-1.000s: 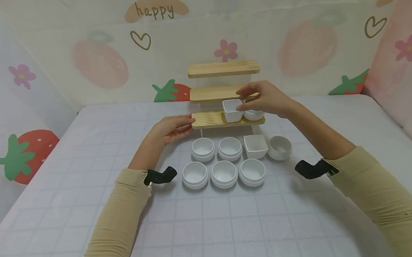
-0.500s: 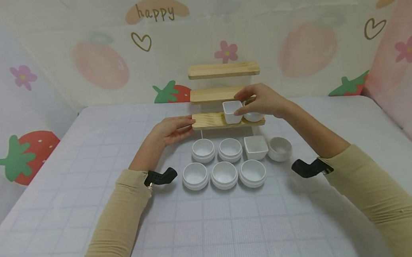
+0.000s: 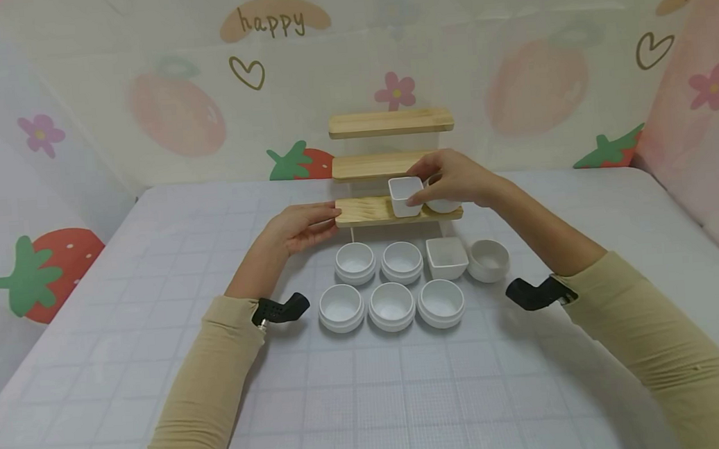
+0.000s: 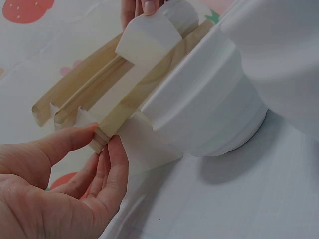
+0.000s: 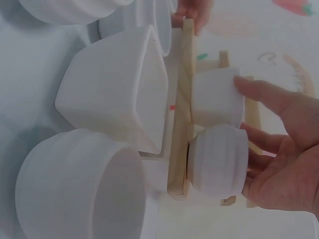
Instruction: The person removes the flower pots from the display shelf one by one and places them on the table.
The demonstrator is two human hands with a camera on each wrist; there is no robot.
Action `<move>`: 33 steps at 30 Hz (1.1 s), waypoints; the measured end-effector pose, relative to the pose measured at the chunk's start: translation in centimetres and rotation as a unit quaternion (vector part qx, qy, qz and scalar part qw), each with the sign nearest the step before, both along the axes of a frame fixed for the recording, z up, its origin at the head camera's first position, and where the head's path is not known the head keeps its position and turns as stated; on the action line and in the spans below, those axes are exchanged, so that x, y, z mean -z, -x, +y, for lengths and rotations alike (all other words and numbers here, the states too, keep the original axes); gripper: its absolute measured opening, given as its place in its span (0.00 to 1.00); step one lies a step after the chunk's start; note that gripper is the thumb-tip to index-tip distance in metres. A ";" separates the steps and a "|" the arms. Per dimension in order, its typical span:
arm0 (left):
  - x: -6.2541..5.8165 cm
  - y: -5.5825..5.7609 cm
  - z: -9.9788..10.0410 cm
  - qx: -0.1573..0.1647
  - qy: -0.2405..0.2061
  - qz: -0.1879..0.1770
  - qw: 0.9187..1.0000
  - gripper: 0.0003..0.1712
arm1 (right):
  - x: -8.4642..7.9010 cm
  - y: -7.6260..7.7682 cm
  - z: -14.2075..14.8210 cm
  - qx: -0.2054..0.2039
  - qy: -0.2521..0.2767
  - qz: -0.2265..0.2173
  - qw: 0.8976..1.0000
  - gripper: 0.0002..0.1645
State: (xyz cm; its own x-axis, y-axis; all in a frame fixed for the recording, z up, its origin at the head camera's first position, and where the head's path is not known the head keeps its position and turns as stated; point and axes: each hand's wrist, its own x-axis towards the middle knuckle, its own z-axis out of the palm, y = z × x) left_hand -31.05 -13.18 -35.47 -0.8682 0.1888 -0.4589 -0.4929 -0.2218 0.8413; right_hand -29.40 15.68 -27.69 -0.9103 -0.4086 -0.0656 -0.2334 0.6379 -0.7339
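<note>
In the head view, my left hand [image 3: 300, 227] holds the left end of the lowest wooden shelf [image 3: 361, 212] of a three-tier stand. The left wrist view shows the thumb above that shelf end [image 4: 107, 130] and the fingers beneath. My right hand [image 3: 456, 176] pinches the rim of a small square white pot [image 3: 404, 199], which sits upright on the same shelf. Close on its right stands a round white pot [image 3: 442, 205], partly hidden by the right hand. In the right wrist view, the thumb touches the square pot [image 5: 215, 97] near its rim.
Before the stand, several round white pots [image 3: 392, 308] form two rows on the white table [image 3: 372, 404]. Among them are another square pot [image 3: 447, 259] and a rounder cup-like pot [image 3: 488, 260] at the right end. Above are the middle shelf [image 3: 374, 166] and top shelf [image 3: 390, 121].
My right hand has shifted slightly left and lower, still at the square pot's rim, and its forearm has followed. The left hand keeps its place on the shelf end.
</note>
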 end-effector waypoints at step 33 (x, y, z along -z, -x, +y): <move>0.1 0.1 0.0 -0.001 -0.002 -0.003 1.000 0.32 | -1.3 -0.4 0.4 0.027 -0.010 0.013 1.000 0.33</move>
